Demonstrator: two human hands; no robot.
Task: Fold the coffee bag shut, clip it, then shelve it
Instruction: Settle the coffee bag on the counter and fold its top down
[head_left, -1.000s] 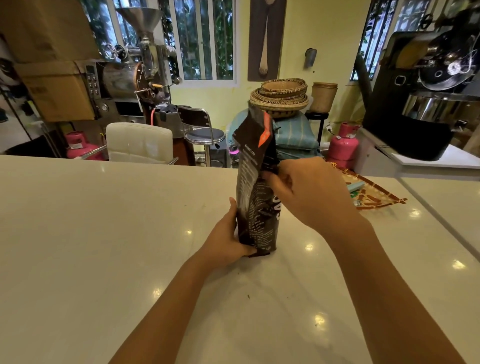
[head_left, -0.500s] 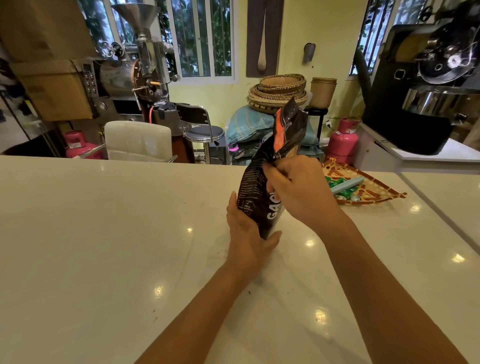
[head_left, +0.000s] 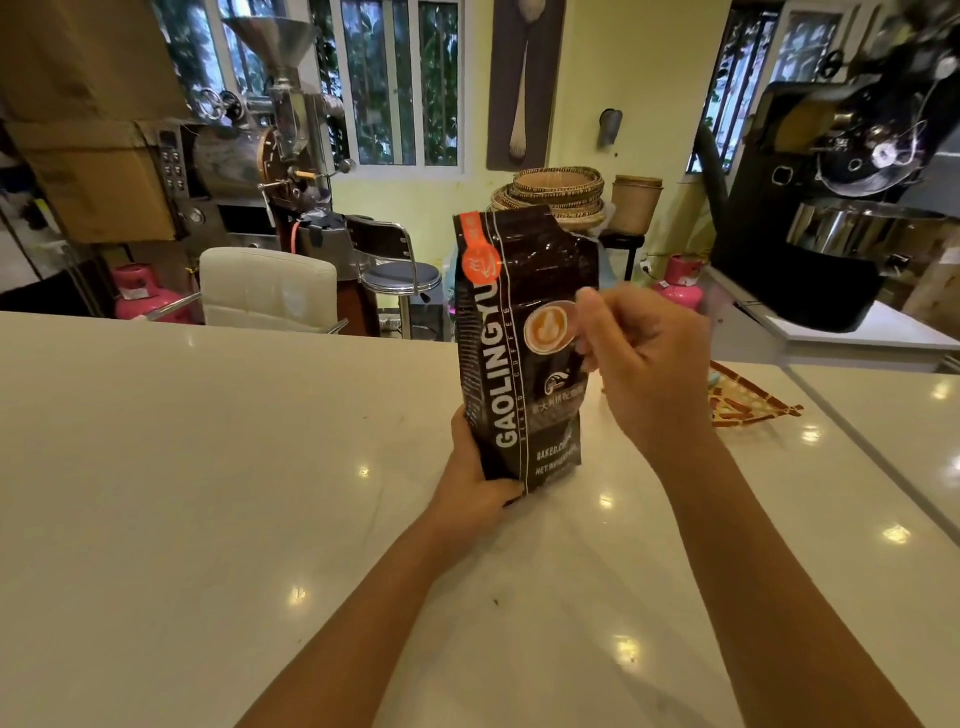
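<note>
On the glossy white tabletop (head_left: 208, 467) stands a black coffee bag (head_left: 524, 353) — upright, front label facing the camera, its top unfolded. The left hand (head_left: 475, 483) wraps the bag's lower left edge, its grip closed on it. The right hand (head_left: 644, 364) is beside the bag's right edge — fingers curled, blurred; whether they pinch it cannot be told

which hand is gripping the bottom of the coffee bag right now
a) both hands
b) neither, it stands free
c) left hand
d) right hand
c: the left hand wraps the lower corner of the upright coffee bag, while the right hand is up beside the bag's middle, near the cup picture, not at the base.
</note>
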